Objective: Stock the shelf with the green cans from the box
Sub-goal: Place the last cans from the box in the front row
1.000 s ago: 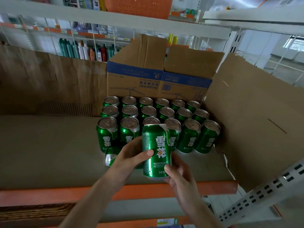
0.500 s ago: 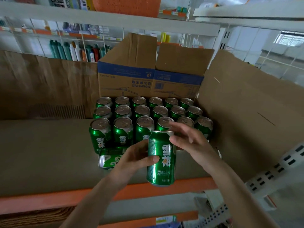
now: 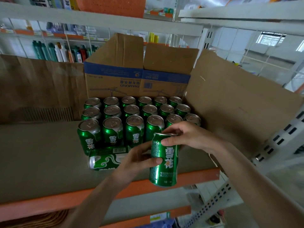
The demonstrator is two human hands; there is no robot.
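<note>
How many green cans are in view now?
20. Eighteen upright cans in three rows of six on the shelf; one lying can before them; one held can between left hand and right hand. More may be hidden.

A shop, plainly, somewhere in a supermarket aisle. Right up front, a metal shelf with an orange front edge, lined with cardboard. On it, green cans standing in neat rows, same label on each, backed by an open carton. Off to the right, a slotted upright of store racking. Behind, through a wire grid, another aisle: bottles lined up side by side, orange price strips along the shelf edges.
</note>
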